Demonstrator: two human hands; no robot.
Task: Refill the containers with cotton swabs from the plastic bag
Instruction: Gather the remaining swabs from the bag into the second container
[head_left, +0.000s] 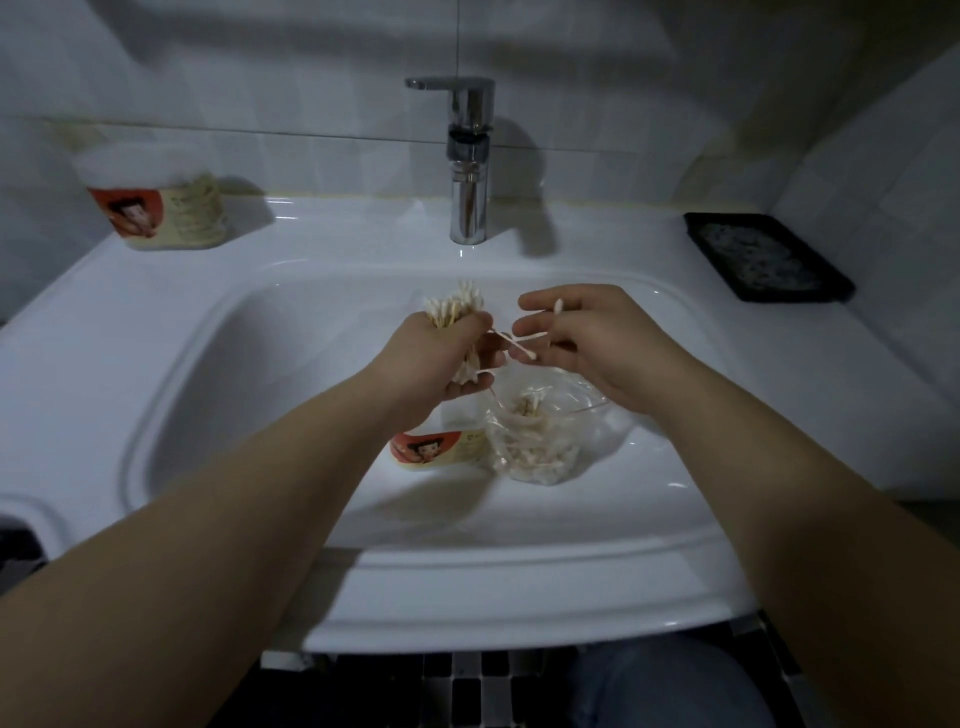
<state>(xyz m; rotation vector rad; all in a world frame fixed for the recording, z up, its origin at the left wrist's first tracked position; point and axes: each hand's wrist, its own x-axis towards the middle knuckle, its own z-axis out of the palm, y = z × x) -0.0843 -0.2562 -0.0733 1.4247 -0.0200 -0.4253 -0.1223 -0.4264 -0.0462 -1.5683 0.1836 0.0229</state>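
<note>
No lettering is legible: label print is blurred on the container (156, 208) left of the tap (470, 161) and the second container (441, 448) in front of it.

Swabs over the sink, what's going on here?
A person is handling cotton swabs above a sink. The left hand grips a bundle, and the right hand pinches a few loose swabs next to it. In the basin below sit a bag with more swabs and a labelled container beside it. A second container stands on the ledge at the back left.
</note>
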